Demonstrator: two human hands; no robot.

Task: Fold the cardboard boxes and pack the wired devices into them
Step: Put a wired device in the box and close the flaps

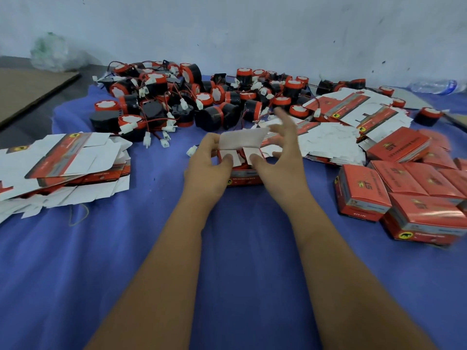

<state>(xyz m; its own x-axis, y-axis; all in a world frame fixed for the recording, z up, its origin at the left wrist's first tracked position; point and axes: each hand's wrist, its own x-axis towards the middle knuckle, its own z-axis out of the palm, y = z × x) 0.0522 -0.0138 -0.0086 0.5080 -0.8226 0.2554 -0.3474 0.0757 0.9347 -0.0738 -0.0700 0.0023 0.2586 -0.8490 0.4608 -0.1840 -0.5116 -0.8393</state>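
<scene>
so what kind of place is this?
Probably an informal hand-packing spot, not a factory line: a blue cloth work surface, a loose heap of wired devices, flat box blanks, and finished red boxes piled alongside.

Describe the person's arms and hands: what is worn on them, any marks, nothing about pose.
Both forearms are bare up to the picture's lower edge: no sleeves, gloves, watch, bracelets or rings show. The left hand and right hand carry no visible markings or tape. The right hand's fingertips are motion-blurred, so small details there cannot be told.
</scene>
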